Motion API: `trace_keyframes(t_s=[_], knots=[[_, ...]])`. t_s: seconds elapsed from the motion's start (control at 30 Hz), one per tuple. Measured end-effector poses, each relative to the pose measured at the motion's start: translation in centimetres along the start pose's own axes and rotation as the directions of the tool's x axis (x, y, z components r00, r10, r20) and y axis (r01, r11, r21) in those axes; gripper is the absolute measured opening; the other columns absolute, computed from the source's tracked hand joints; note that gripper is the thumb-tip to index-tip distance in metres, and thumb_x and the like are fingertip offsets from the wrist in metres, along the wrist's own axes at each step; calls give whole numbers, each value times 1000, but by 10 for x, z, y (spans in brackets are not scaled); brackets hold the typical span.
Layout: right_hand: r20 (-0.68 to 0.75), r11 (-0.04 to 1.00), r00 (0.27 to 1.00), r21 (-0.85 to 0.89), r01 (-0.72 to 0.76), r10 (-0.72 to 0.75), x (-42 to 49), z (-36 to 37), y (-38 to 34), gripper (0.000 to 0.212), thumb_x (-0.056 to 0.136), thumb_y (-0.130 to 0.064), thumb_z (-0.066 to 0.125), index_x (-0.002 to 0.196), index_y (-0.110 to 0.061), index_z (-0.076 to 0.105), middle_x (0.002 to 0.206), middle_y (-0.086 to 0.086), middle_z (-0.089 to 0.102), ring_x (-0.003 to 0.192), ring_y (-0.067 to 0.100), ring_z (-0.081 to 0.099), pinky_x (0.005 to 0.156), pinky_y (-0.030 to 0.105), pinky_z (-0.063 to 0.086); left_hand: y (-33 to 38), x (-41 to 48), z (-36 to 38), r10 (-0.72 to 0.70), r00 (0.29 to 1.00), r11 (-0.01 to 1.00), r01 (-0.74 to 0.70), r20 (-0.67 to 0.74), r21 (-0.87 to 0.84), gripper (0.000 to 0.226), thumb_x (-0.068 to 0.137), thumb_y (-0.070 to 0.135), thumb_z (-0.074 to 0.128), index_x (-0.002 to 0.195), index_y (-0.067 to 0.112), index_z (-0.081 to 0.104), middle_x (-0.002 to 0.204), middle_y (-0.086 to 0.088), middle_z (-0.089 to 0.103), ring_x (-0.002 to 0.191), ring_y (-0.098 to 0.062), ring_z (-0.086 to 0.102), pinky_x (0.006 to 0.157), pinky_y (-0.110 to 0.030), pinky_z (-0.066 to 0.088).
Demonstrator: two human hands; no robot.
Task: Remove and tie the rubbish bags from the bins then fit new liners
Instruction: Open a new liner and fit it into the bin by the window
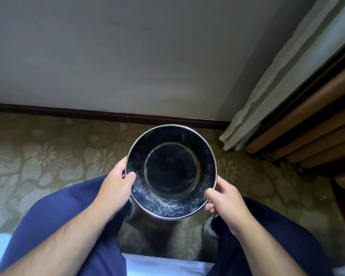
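A person sits with both knees apart, in dark blue trousers [58, 216], and holds a round metal bin [208, 164] between the knees, above a patterned carpet [48, 148]. The bin is seen from the top, so its open mouth faces the camera. Its inside is dark and scratched, with pale marks on the lower wall, and no liner is seen in it. The left hand [116, 184] grips the left side of the rim: the thumb lies inside the bin on the wall and the other fingers are curled around the outside. The right hand [225, 198] grips the lower right side of the rim, the thumb on top of the edge and the fingers under it. The two hands are well apart, one on each side of the bin. Behind the bin a dark skirting board [88, 112] runs along a pale wall [127, 56]. At the right a light curtain [267, 92] hangs down to the floor. A white sheet [163, 265] shows at the bottom edge between the legs.
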State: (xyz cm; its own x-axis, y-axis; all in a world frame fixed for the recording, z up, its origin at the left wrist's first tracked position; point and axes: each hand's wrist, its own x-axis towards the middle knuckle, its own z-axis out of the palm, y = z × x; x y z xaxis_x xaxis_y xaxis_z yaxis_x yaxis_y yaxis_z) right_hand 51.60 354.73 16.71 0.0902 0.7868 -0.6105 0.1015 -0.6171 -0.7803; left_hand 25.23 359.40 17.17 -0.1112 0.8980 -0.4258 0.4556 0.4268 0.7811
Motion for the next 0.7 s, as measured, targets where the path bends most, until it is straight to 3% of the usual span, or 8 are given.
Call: trace_keyframes(t_s=[0.3, 0.43, 0.57, 0.7], knots=[[-6, 999, 999, -28, -39, 39, 21, 8, 6, 71, 85, -12, 54, 146, -46, 42, 99, 6, 76, 64, 14, 57, 63, 25, 50, -10, 16, 4, -48, 999, 998, 47, 12, 44, 39, 99, 18, 47, 124, 47, 53, 107, 19, 69, 101, -6, 64, 86, -34, 53], [-8, 998, 1000, -51, -21, 21, 28, 12, 5, 72, 84, -11, 53, 145, -48, 43, 98, 4, 77, 63, 13, 56, 64, 26, 50, -11, 22, 6, -58, 998, 997, 57, 2, 57, 36, 98, 14, 50, 117, 45, 53, 104, 19, 67, 98, -4, 63, 81, -31, 51], [21, 993, 1000, -121, -11, 13, 39, 21, 3, 80, 77, -19, 55, 151, -45, 36, 97, -2, 77, 63, 16, 66, 68, 32, 58, -15, 31, 8, -145, 988, 988, 147, -50, 47, 31, 91, 20, 63, 118, 31, 53, 98, 16, 66, 90, -8, 63, 76, -33, 51], [17, 981, 1000, -196, -13, 16, 49, 31, -3, 81, 75, -22, 55, 150, -45, 36, 96, -8, 77, 69, 24, 74, 76, 33, 61, -15, 37, 10, -223, 971, 973, 227, -84, 38, 22, 84, 23, 66, 101, 29, 52, 92, 8, 67, 86, -16, 65, 82, -40, 54]])
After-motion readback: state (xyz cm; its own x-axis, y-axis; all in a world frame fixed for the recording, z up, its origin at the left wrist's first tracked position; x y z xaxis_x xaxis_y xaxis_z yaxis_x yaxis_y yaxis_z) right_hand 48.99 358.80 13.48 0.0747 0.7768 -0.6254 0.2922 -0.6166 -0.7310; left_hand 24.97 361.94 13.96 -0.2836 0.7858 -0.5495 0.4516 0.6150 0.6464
